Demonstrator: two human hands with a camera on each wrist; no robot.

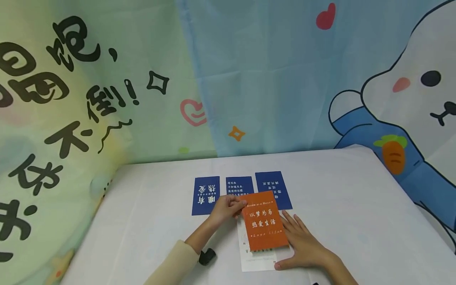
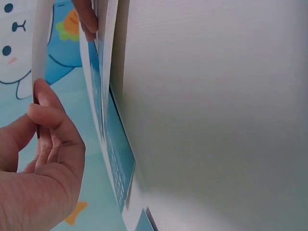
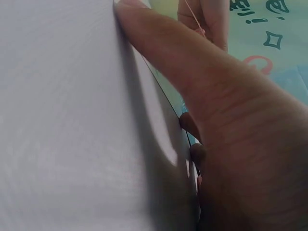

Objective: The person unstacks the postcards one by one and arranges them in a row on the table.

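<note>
My left hand (image 1: 227, 209) pinches an orange card (image 1: 265, 221) with white writing by its upper left corner, between thumb and fingers. Seen almost edge-on in the left wrist view, the card (image 2: 40, 48) stands up from that hand's fingertips. Under it lies a white printed sheet (image 1: 255, 262), partly covered. With fingers spread, my right hand (image 1: 306, 246) rests at the right edge of this sheet, its thumb on the lower right corner. The right wrist view shows that thumb (image 3: 159, 33) large and close over the white surface.
Three blue cards with white writing lie in a row behind: one at left (image 1: 206, 196), a middle one (image 1: 239, 185) partly hidden by the orange card, and one at right (image 1: 274, 186). A white cloth covers the table (image 1: 142, 237); a printed curtain (image 1: 270, 79) hangs behind.
</note>
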